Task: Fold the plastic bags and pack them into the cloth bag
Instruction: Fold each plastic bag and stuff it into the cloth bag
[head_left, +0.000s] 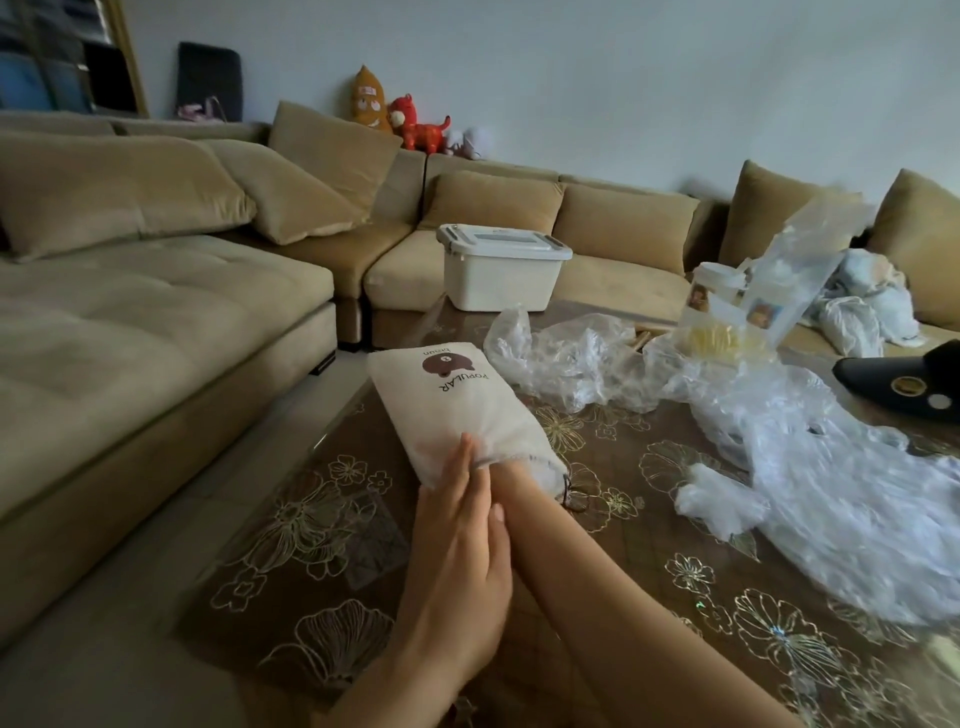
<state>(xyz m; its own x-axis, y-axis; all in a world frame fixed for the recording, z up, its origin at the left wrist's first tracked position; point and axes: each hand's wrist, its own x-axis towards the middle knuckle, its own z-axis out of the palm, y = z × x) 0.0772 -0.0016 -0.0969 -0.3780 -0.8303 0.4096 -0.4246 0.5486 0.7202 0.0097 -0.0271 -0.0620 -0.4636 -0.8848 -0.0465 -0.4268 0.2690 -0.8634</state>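
One cloth bag (441, 395) lies on the table (322, 519). I cannot tell my right hand's grip: it is hidden inside the bag's mouth. My left hand (457, 530) presses flat on the opening. To the bag's right, crumpled plastic bags (561, 358) overlap, uncountable.

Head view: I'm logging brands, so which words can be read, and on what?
"POPULAR": cloth bag, upside down to the camera.
"brown": same bag, small, beside the bear head; likely reading.
Jar label: too blurred.
Black object's gold emblem: too blurred.
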